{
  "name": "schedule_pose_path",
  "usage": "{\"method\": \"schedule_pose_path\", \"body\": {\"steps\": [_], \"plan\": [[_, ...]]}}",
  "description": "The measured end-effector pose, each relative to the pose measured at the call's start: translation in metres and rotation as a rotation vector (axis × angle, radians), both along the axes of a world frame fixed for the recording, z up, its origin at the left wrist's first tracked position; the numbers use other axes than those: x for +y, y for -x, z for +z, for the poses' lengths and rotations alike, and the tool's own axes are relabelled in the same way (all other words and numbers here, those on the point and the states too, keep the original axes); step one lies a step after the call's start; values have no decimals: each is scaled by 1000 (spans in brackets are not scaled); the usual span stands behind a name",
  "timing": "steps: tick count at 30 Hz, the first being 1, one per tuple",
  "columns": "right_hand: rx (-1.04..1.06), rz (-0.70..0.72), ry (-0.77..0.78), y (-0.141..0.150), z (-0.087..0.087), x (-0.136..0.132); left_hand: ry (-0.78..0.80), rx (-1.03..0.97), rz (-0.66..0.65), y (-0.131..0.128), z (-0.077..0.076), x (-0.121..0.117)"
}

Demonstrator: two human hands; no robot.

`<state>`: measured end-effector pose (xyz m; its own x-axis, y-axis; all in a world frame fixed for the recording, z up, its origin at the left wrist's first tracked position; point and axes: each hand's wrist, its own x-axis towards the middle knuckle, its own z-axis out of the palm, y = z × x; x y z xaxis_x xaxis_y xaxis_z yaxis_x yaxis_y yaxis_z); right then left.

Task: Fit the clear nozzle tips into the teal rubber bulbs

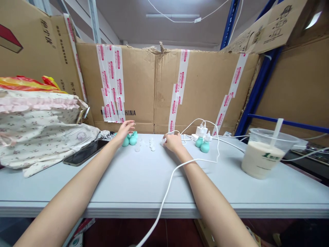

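Note:
My left hand (125, 129) reaches far across the pale table (133, 185), its fingers curled loosely over a cluster of small teal bulb-shaped items (130, 139). My right hand (172, 141) lies knuckles up, fingers closed around something small and white at the end of a white cable (167, 192); I cannot make out what it is. Between the hands lie several small clear or white caps (151, 145). Two more teal items (203, 144) stand to the right, beside white charger plugs (201, 131).
A dark phone (86, 152) lies left, next to a floral cloth bag (38, 130). A plastic cup of milky drink (262, 154) with a straw stands at the right. A taped cardboard wall (159, 89) closes the back. White cables run over the table's right side.

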<state>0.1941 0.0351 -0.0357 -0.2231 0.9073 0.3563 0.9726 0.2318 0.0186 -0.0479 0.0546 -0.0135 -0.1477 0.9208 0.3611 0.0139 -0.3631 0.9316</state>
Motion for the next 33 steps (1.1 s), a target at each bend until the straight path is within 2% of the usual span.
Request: {"method": "schedule_pose_path", "body": {"steps": [7, 14, 17, 20, 26, 29, 33], "plan": [[54, 23, -15, 1, 5, -2, -2, 45, 46, 3, 1, 0], [247, 189, -100, 8, 12, -6, -20, 77, 29, 3, 3, -3], [189, 248, -199, 29, 11, -15, -23, 88, 13, 3, 4, -4], [75, 157, -258, 55, 7, -23, -29, 87, 24, 5, 5, -2], [-232, 118, -179, 88, 4, -16, -41, 57, 48, 13, 7, 3], [-246, 110, -106, 95, 7, -9, -55, 30, 52, 17, 6, 6], [-181, 138, -96, 102, 5, -2, -72, 15, 58, 19, 3, 13]]}}
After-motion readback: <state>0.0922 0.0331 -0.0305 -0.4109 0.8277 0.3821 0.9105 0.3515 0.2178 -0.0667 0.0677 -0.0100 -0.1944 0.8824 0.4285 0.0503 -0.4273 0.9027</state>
